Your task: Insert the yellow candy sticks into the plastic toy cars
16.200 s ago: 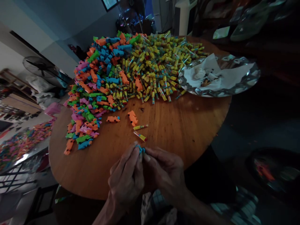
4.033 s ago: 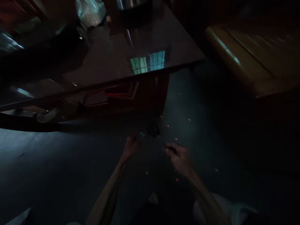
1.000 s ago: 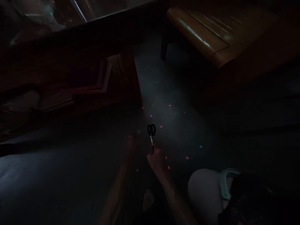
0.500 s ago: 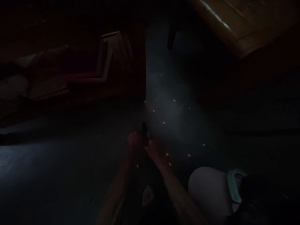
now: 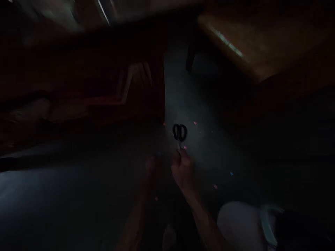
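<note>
My right hand [image 5: 183, 170] is closed around the blade end of a pair of scissors [image 5: 179, 132]. Their two black finger loops point away from me, above the floor. To its left, my left hand [image 5: 151, 165] is dark and blurred, with the fingers drawn together. By its fingertips shows a faint bluish speck [image 5: 159, 153]; whether the hand grips it is unclear. Small pink bits lie around the right hand, one pink piece [image 5: 185, 147] just past its knuckles and another pink piece [image 5: 195, 123] farther off.
Dim grey floor [image 5: 180, 101] runs between a dark wooden shelf [image 5: 157, 90] on the left and a yellowish wooden seat or tabletop [image 5: 256, 48] at upper right. A pale rounded object [image 5: 238, 223] with a green band is at lower right. A blue bit [image 5: 231, 173] lies nearby.
The hands have moved apart, the right one shifting right. The scissors now show clearly in the right hand, loops outward. The view has tilted up slightly.
</note>
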{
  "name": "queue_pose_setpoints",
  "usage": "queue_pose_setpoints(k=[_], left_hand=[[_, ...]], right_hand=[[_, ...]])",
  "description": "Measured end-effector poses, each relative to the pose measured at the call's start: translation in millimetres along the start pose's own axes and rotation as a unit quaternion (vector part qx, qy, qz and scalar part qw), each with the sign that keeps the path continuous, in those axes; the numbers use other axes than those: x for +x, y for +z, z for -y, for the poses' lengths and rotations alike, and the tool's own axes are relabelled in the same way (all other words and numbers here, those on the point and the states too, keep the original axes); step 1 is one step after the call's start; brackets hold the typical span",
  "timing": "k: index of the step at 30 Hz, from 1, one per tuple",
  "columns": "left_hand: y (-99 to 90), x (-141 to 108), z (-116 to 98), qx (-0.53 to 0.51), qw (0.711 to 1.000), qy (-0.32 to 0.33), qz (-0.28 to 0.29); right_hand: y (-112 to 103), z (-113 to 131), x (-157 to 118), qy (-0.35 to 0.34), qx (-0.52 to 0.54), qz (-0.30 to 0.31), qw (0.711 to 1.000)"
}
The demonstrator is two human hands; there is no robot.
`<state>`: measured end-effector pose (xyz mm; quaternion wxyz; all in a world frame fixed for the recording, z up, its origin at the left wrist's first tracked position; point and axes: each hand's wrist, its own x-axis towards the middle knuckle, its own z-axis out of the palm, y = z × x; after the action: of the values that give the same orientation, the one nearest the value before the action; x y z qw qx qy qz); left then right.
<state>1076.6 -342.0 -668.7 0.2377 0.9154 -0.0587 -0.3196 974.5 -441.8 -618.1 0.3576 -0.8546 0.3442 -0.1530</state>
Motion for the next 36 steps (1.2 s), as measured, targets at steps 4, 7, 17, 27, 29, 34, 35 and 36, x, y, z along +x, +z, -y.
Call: queue_pose_setpoints(k=[4,7,17,27,29,34,35,36], left_hand=[[-54.7,-18,-42,-0.071,0.985,0.108,-0.116],[-74.1,-53,-59,-0.1,0.968,0.15,-0.173],[-116.5,-200,-157,-0.25,0.897,0.26,-0.257],[-0.5,-179,-202,-0.421,0.885,0.024,-0.196],[-4.1,-184,-209,-0.39,0.902,-0.003,-0.185],[-28.8,-186,-217,-0.32,0.935,0.04,-0.148],[-29.5,-184,-217,-0.327,0.935,0.045,-0.133],[-28.2,-182,-216,-0.337,0.934,0.049,-0.11]], right_hand=[[-30,17,4,0.019,0.152,-0.153,0.976],[-77,43,18,0.019,0.184,-0.199,0.962],[-205,106,96,-0.258,0.184,-0.228,0.921],[-226,177,155,-0.342,-0.077,0.069,0.934],[-212,198,165,-0.337,-0.088,0.106,0.931],[-189,251,176,-0.347,-0.034,0.162,0.923],[-188,258,176,-0.352,-0.011,0.17,0.921],[-187,261,176,-0.354,0.01,0.18,0.918]])
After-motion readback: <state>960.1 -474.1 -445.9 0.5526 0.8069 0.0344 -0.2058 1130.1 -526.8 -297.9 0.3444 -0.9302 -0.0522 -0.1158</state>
